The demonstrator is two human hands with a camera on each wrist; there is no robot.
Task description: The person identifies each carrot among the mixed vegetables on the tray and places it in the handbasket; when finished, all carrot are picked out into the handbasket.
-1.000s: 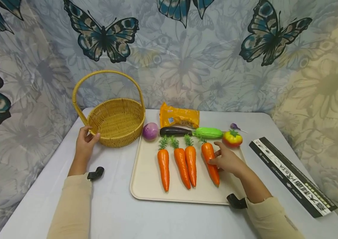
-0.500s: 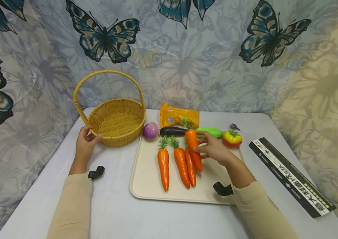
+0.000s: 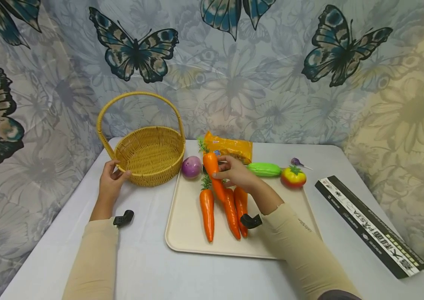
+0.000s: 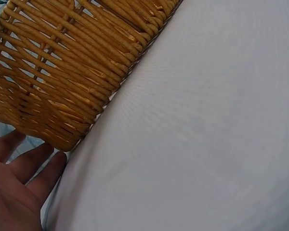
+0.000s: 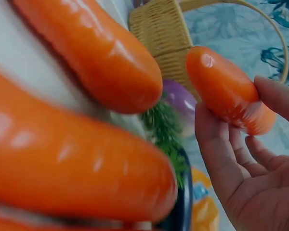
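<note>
My right hand (image 3: 240, 173) pinches an orange carrot (image 3: 212, 164) between thumb and fingers, raised over the other carrots on the cream tray (image 3: 185, 243). In the right wrist view the held carrot (image 5: 226, 89) points its blunt lower side toward the camera. Below it on the tray lie three more carrots, one at left (image 3: 207, 214) and two partly covered by the held carrot and my wrist. At the yellow wicker basket (image 3: 152, 179), my left hand (image 3: 111, 183) holds the near left side. The left wrist view shows fingers (image 4: 45, 178) against the basket's woven wall (image 4: 62, 62).
A purple onion (image 3: 191, 167) sits between basket and tray. Along the tray's far edge are a green vegetable (image 3: 264, 169) and a red-yellow tomato (image 3: 293, 178). Behind lies an orange packet (image 3: 230, 146). A small purple item (image 3: 296, 161) and a black pasta box (image 3: 371, 227) lie at right.
My right hand has lifted the rightmost carrot off the tray and carried it left, over the other carrots toward the basket. My left hand has stayed at the basket.
</note>
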